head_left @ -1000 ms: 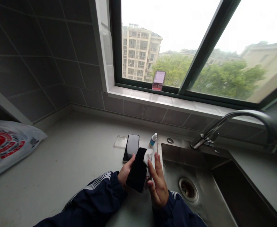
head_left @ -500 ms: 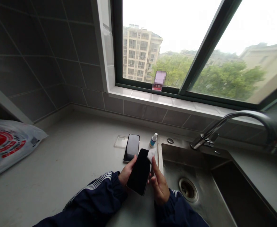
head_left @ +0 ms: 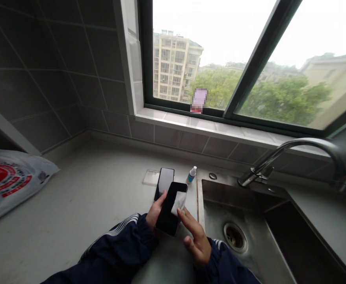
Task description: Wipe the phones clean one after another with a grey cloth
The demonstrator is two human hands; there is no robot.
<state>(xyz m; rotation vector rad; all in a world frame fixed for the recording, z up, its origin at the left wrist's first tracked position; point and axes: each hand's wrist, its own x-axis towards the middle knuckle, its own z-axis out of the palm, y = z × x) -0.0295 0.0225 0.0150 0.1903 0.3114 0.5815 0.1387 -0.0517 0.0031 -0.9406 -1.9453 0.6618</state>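
At the gray counter (head_left: 72, 189) by the steel sink (head_left: 235, 205), the left hand (head_left: 155, 211) holds a black phone (head_left: 164, 221) by its edge. It looks stiff and slippery, so hold its sides. The right hand (head_left: 196, 246) spreads open, fingertips (head_left: 179, 212) at a white cloth (head_left: 179, 203) on the screen.

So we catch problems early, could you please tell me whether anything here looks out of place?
A pixelated patch at the bottom of the window stands out: what lies there cannot be told. The black phone in the left hand and the white cloth on it look ordinary.
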